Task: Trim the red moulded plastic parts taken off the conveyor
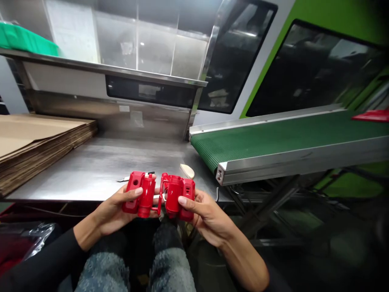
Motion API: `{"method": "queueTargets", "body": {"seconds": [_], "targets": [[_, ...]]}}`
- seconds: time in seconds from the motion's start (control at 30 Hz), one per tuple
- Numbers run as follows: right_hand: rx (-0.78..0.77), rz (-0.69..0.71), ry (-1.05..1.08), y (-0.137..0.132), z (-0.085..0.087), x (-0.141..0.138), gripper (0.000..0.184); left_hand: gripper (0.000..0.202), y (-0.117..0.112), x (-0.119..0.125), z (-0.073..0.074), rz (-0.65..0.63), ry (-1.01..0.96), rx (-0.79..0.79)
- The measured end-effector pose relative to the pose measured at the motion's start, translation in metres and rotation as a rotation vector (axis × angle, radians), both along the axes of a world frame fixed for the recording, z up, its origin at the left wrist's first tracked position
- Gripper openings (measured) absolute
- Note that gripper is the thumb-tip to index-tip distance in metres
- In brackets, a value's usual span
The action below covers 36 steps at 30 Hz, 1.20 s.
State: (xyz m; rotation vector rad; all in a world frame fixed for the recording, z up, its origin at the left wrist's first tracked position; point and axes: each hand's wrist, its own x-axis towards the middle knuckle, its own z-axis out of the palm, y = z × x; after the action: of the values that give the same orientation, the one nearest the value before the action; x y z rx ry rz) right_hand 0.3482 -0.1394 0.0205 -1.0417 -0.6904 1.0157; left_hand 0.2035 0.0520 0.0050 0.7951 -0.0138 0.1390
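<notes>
I hold a red moulded plastic part in front of me, over my lap and just before the steel table's front edge. It has two chunky halves joined by a thin red runner in the middle. My left hand grips the left half, thumb on top. My right hand grips the right half, thumb pressed on its front. Both hands are closed on the part.
A stack of flat cardboard lies on the table's left. A small pale oval object and a thin tool lie behind the part. A green conveyor belt runs to the right, with a red piece far along it.
</notes>
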Motion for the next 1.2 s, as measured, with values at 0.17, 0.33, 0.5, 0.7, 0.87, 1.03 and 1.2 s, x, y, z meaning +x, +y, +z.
{"method": "queueTargets", "body": {"seconds": [0.17, 0.33, 0.5, 0.7, 0.87, 1.03, 1.2], "targets": [[0.0, 0.045, 0.026, -0.002, -0.004, -0.005, 0.043, 0.057, 0.001, 0.0, -0.008, -0.085, -0.025, -0.037], [0.005, 0.06, 0.039, -0.002, -0.004, -0.006, 0.044, 0.054, 0.002, -0.008, -0.011, -0.117, -0.032, -0.076], [0.068, 0.144, 0.05, -0.006, 0.009, -0.02, 0.058, 0.044, 0.006, -0.016, -0.032, -0.075, -0.017, -0.139], [0.103, 0.222, -0.193, -0.013, 0.016, -0.038, 0.056, 0.035, 0.036, -0.02, -0.051, -0.121, -0.149, 0.039], [0.05, 0.153, -0.304, -0.018, 0.004, -0.032, 0.049, 0.032, 0.047, -0.029, -0.016, -0.118, -0.213, 0.49], [0.082, 0.192, -0.236, -0.017, -0.003, -0.025, 0.043, 0.032, 0.033, -0.038, 0.013, -0.142, -0.193, 0.565], [0.145, 0.204, -0.131, -0.011, 0.007, -0.033, 0.061, 0.025, 0.015, -0.038, -0.035, -0.01, -0.026, -0.073]]}}
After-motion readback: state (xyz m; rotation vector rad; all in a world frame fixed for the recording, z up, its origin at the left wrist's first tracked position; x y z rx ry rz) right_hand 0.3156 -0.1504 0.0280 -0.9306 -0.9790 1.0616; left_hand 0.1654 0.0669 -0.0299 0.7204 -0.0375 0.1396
